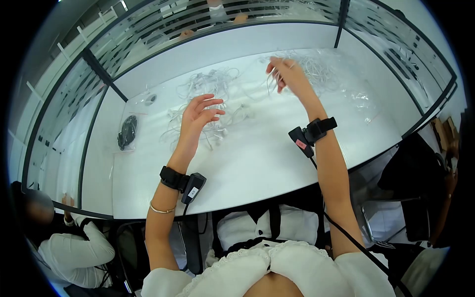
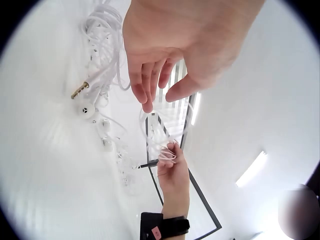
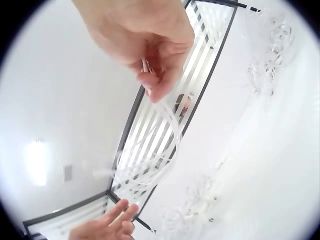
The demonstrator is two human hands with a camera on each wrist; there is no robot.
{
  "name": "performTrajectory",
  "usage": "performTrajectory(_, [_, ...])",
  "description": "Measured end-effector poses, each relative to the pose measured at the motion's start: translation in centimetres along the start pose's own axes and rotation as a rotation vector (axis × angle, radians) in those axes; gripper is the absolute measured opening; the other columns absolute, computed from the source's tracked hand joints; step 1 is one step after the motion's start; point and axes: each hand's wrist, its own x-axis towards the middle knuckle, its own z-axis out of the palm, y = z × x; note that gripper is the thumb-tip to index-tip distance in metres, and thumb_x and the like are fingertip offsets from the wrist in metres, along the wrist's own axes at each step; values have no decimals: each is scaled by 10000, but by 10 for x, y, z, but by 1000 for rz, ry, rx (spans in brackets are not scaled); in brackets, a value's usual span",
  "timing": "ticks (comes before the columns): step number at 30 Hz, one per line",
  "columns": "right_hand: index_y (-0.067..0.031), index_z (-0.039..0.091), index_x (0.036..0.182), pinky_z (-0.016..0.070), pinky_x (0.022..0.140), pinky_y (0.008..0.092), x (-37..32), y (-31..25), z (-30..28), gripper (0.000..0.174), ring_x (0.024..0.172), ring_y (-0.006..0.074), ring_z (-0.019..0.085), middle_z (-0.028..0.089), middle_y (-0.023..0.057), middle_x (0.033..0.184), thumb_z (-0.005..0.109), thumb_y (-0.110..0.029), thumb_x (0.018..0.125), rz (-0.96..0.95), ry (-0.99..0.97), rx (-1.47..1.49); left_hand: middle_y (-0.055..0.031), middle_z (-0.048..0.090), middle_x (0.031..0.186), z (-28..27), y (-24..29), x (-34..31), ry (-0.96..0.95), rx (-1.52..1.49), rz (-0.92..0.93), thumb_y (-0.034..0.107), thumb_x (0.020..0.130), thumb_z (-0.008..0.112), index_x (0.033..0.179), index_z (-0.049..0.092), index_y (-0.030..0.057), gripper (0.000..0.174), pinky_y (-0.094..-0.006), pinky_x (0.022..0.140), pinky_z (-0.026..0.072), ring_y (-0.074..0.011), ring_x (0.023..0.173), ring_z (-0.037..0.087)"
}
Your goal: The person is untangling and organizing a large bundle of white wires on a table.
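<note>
My right hand (image 1: 291, 78) is raised over the back right of the white table, its thumb and fingers pinching a looped white earphone cable (image 3: 176, 137). The loop hangs from the fingertips and sags in a curve in the right wrist view. My left hand (image 1: 197, 116) hovers over the left pile of white earphones (image 1: 213, 129), fingers loosely bent and thumb apart, with nothing in its grasp. In the left wrist view, a gold-tipped earphone plug (image 2: 80, 90) and a round earbud (image 2: 86, 110) stick out of the tangle beside that hand.
Another tangle of white earphones (image 1: 208, 84) lies behind the left hand. A larger heap of white cables (image 1: 319, 72) lies at the back right, near clear plastic bags (image 1: 360, 103). A bagged black cable (image 1: 127, 131) rests by the left partition (image 1: 96, 148). Other people sit nearby.
</note>
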Motion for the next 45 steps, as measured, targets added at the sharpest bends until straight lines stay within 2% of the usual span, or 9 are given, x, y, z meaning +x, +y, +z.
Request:
performTrajectory(5, [108, 499, 1253, 549, 839, 335, 18, 23, -37, 639, 903, 226, 654, 606, 155, 1021, 742, -296, 822, -179, 375, 124, -107, 608, 1200, -2, -5, -1, -51, 73, -12, 141, 897, 541, 1235, 537, 43, 352, -301, 859, 462, -199, 1010, 643])
performTrajectory(9, [105, 360, 1397, 357, 1097, 382, 26, 84, -89, 962, 1267, 369, 491, 511, 260, 1339, 815, -367, 693, -41, 426, -891, -97, 603, 1200, -2, -11, 0, -61, 91, -31, 134, 885, 553, 1220, 542, 43, 348, -305, 862, 464, -190, 1008, 642])
performTrajectory(19, [-96, 716, 978, 487, 685, 308, -14, -6, -81, 340, 682, 158, 645, 701, 28, 714, 606, -398, 868, 104, 556, -971, -92, 516, 1174, -8, -31, -5, -43, 985, 405, 38, 817, 646, 1163, 528, 45, 365, -389, 913, 438, -282, 1076, 525])
performTrajectory(22, [-123, 719, 940, 513, 714, 367, -4, -7, -58, 311, 751, 259, 681, 718, 72, 810, 617, -405, 860, -125, 530, -845, -92, 526, 1126, -8, -31, -6, 5, 976, 340, 17, 793, 662, 1140, 545, 54, 368, -378, 887, 446, -268, 1018, 534])
performTrajectory(26, [-122, 698, 1008, 514, 741, 382, -19, -24, 15, 291, 792, 258, 668, 703, 69, 817, 610, -361, 868, -4, -74, -621, -87, 559, 1021, -12, -34, -2, -27, 868, 216, -5, 780, 666, 1060, 587, 53, 297, -342, 807, 466, -239, 900, 558])
performTrajectory(30, [-120, 656, 1110, 484, 869, 353, -33, 35, 69, 311, 893, 218, 628, 675, 69, 970, 670, -281, 844, -546, -395, -637, -45, 584, 975, -7, -23, 0, 102, 717, 301, -44, 788, 625, 998, 610, 56, 233, -298, 727, 450, -176, 808, 562])
performTrajectory(33, [-131, 665, 1096, 460, 895, 365, -36, 42, 71, 315, 917, 235, 630, 685, 65, 963, 680, -275, 817, -568, -548, -697, -61, 568, 992, -8, -14, 2, 247, 699, 394, -87, 792, 580, 968, 610, 46, 223, -270, 608, 465, -141, 796, 569])
performTrajectory(36, [-136, 675, 1068, 483, 805, 357, -26, 24, 63, 304, 870, 228, 639, 693, 63, 900, 681, -289, 805, -230, -721, -880, -72, 545, 1043, -15, -8, 3, 337, 671, 436, -113, 799, 537, 961, 604, 28, 225, -245, 571, 501, -131, 834, 577])
performTrajectory(45, [-83, 695, 912, 515, 759, 415, -8, 27, 16, 213, 844, 313, 663, 702, 120, 878, 593, -263, 862, -96, 47, -908, -59, 534, 1085, -21, -9, 3, 316, 396, 223, -98, 769, 490, 1001, 591, 45, 291, -279, 624, 523, -148, 863, 576])
